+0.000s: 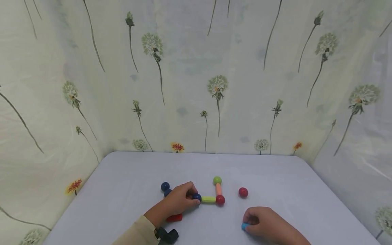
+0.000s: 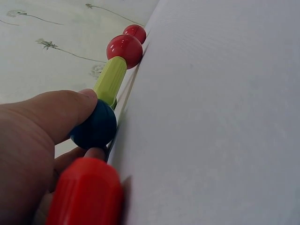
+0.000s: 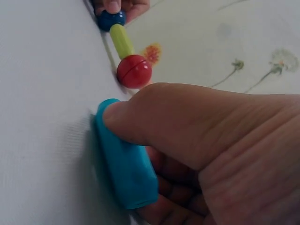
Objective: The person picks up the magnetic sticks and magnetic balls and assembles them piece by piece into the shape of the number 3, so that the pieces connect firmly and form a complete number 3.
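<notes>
My left hand pinches a dark blue ball between thumb and fingers. From that ball a yellow-green rod runs right to a red ball. An orange rod leads from the red ball back to a green ball, so the joined pieces form an L. Lower right, my right hand grips a light blue rod close over the table, thumb along its top. A red rod lies near the left wrist, in front of the fingers in the left wrist view.
Two more dark blue balls, one of them at the far side, lie behind the left hand, the nearer partly hidden. A single red ball sits right of the L. The white table meets a flower-patterned curtain at its back edge.
</notes>
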